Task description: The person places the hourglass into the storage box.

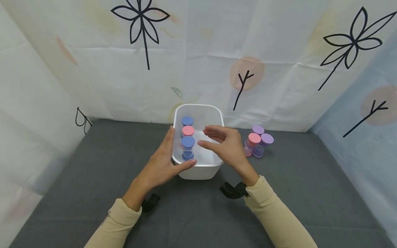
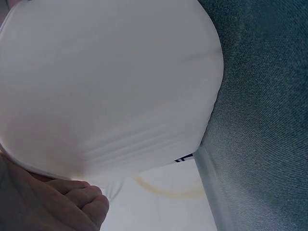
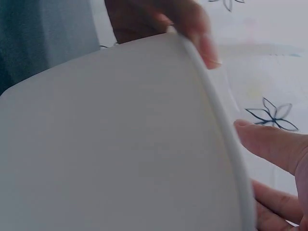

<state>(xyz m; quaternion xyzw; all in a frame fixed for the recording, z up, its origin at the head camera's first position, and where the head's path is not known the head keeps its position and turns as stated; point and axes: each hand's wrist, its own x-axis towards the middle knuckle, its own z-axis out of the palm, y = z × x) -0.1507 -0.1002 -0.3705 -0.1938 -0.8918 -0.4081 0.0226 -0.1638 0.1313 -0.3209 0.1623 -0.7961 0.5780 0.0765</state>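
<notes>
A white plastic bin (image 1: 198, 172) stands on the grey table. My left hand (image 1: 161, 165) holds its near left corner, thumb over the front rim and fingers along the outer left side. In the left wrist view those fingers (image 2: 89, 202) lie against the bin's wall. Inside, along the left wall, a small clear jar with a blue lid (image 1: 187, 142) is nearest, then a pink-lidded jar (image 1: 187, 131) and another blue-lidded jar (image 1: 187, 121) behind. My right hand (image 1: 227, 144) hovers over the bin's right rim, fingers extended, thumb apart, nothing held.
Right of the bin, a pink-lidded jar (image 1: 254, 139) and two purple-lidded jars, one in front (image 1: 267, 139) and one behind (image 1: 257, 129), stand close together. A patterned white cloth (image 1: 198, 69) hangs behind the grey tabletop (image 1: 310, 186).
</notes>
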